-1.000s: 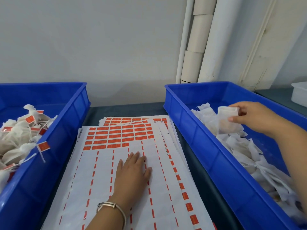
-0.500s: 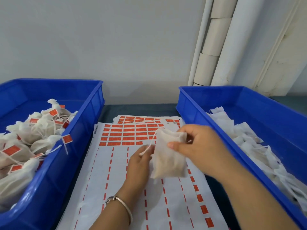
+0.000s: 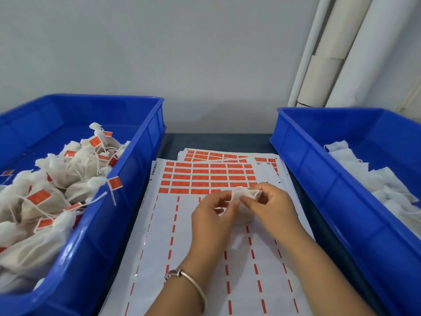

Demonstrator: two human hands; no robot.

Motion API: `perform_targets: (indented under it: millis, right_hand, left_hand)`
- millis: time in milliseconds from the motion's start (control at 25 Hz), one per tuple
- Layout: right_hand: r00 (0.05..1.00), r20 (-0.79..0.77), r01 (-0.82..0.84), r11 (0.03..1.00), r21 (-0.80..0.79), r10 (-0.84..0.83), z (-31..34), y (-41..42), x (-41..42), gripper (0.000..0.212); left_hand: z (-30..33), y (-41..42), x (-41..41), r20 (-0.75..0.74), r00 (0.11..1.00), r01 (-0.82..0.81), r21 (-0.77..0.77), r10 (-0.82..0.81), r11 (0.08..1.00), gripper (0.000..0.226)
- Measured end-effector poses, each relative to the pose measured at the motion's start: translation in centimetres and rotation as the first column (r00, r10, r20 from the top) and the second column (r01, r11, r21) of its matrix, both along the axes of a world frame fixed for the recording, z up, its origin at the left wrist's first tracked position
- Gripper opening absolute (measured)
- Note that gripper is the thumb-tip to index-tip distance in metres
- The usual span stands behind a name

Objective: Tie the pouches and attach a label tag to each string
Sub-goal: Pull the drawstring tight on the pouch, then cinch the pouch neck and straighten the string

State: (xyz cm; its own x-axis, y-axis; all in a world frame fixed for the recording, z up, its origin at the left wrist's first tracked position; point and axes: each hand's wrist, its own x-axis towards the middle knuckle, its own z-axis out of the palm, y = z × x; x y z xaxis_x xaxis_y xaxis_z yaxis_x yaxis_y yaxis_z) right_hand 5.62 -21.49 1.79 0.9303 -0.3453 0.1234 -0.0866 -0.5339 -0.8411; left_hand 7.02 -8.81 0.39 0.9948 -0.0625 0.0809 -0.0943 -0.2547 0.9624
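A small white fabric pouch (image 3: pixel 247 194) is held over the label sheets, between both hands. My left hand (image 3: pixel 211 216) pinches its left side near the top, and my right hand (image 3: pixel 271 205) pinches the gathered top edge from the right. Most of the pouch body is hidden behind my fingers. Its string is not clearly visible. The top sheet of orange label stickers (image 3: pixel 205 177) lies flat on the table just beyond my hands, with several rows of labels left at its far end.
A blue bin (image 3: pixel 127 179) on the left holds several tied pouches with orange tags. A blue bin (image 3: pixel 319 176) on the right holds loose white pouches (image 3: pixel 373 181). White tubes (image 3: pixel 328 71) lean against the wall at the back right.
My right hand lifted a pouch from the right bin and carried it left over the label sheet. My left hand rose off the sheet and took hold of the pouch too.
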Motion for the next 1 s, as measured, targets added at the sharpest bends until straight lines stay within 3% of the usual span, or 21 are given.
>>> perform_targets:
  millis: [200, 360, 560, 680, 760, 840, 920, 1000]
  right_hand:
    - [0.997, 0.073, -0.015, 0.990, 0.138, 0.005, -1.4, -0.9, -0.4, 0.018]
    - [0.981, 0.126, -0.158, 0.985, 0.071, 0.148, -1.0, -0.5, -0.9, 0.043]
    - [0.965, 0.166, -0.204, 0.979, -0.019, 0.205, -0.5, 0.1, -1.1, 0.019]
    - [0.966, 0.204, -0.169, 0.985, 0.026, 0.160, -0.3, -0.1, -1.1, 0.011]
    - [0.966, 0.221, -0.162, 0.982, 0.100, 0.137, -0.4, -0.3, -1.1, 0.010]
    - [0.972, 0.199, -0.162, 0.973, 0.167, 0.128, -0.7, -0.6, -0.9, 0.011]
    - [0.978, 0.143, -0.178, 0.963, 0.204, 0.151, -0.8, -0.7, -0.9, 0.002]
    - [0.978, 0.103, -0.202, 0.950, 0.237, 0.182, -0.8, -0.8, -0.9, 0.009]
  left_hand:
    - [-0.9, 0.1, 0.8, 0.168, 0.983, -0.103, 0.186, 0.071, 0.977, 0.023]
    - [-0.8, 0.0, 0.4, 0.300, 0.954, -0.081, 0.244, 0.004, 0.967, 0.027]
    - [-0.7, 0.1, -0.1, 0.427, 0.904, -0.134, 0.312, -0.013, 0.941, 0.023]
    - [0.0, 0.2, -0.1, 0.375, 0.927, -0.131, 0.232, 0.036, 0.964, 0.020]
    - [0.6, 0.3, 0.0, 0.224, 0.974, -0.081, 0.142, 0.047, 0.987, 0.010]
    - [0.9, 0.4, 0.3, 0.038, 0.998, -0.047, 0.019, 0.046, 0.999, 0.015]
    - [1.1, 0.6, 0.7, -0.055, 0.994, -0.102, -0.038, 0.099, 0.994, 0.019]
    - [1.3, 0.9, 1.1, -0.096, 0.977, -0.195, -0.077, 0.188, 0.978, 0.019]
